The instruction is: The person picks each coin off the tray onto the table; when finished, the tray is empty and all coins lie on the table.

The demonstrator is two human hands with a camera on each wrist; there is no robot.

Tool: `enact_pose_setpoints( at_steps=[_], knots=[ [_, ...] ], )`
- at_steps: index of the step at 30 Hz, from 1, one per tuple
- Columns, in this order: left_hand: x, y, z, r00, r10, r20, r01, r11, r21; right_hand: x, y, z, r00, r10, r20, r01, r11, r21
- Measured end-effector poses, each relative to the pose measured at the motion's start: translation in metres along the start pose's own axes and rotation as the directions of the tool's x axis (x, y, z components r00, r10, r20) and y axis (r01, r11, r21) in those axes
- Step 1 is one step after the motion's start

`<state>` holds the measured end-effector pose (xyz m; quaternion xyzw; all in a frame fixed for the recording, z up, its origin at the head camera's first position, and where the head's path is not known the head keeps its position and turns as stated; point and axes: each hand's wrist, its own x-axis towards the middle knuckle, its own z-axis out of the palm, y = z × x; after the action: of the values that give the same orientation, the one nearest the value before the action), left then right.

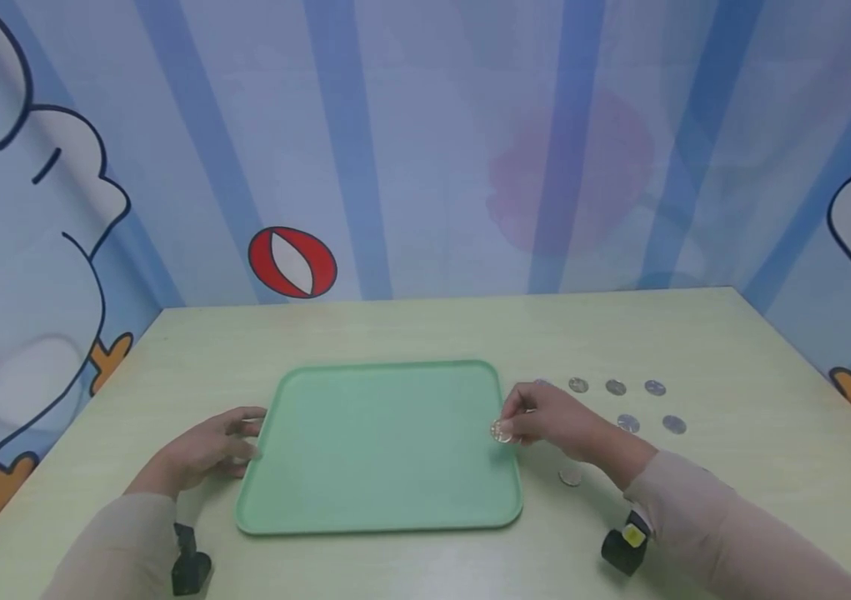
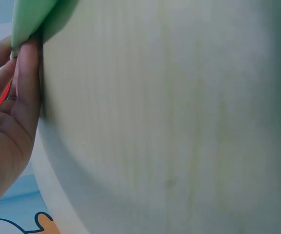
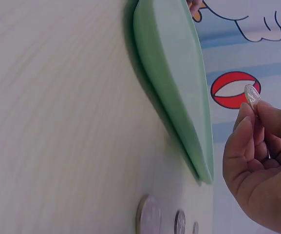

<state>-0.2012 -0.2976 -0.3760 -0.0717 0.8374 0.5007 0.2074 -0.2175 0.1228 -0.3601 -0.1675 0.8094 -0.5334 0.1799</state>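
Note:
A silvery coin (image 1: 500, 432) is pinched between the thumb and fingers of my right hand (image 1: 556, 421), above the right rim of a light green tray (image 1: 380, 450). In the right wrist view this coin (image 3: 252, 95) stands on edge at the fingertips, higher than the tray. My left hand (image 1: 207, 450) touches the tray's left rim with its fingers fairly straight. Up close in the left wrist view, those fingers (image 2: 28, 73) meet the green edge. No coin shows on the tray's surface.
Several more coins (image 1: 616, 387) lie spread on the pale wooden table (image 1: 425, 567) right of the tray. One coin (image 1: 570, 476) lies below my right forearm. A cartoon-printed backdrop (image 1: 440, 167) borders the table at the back and sides.

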Motion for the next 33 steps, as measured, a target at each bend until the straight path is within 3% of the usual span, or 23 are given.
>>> enact_pose_setpoints(
  at_steps=[7, 24, 33],
  knots=[
    [-0.001, 0.0, 0.0, 1.0, -0.001, -0.005, 0.001, 1.0, 0.009, -0.016, 0.011, -0.019, 0.998, 0.025, -0.051, -0.027, 0.999, -0.033],
    [-0.002, -0.001, 0.001, 1.0, -0.008, -0.002, 0.008, 1.0, 0.005, -0.05, 0.042, -0.054, 0.995, 0.084, -0.046, -0.087, 0.994, -0.06],
    [0.0, -0.001, 0.002, 1.0, 0.006, -0.007, -0.006, 1.0, 0.006, -0.066, 0.056, -0.068, 0.992, 0.106, -0.074, -0.115, 0.984, -0.134]
  ],
)
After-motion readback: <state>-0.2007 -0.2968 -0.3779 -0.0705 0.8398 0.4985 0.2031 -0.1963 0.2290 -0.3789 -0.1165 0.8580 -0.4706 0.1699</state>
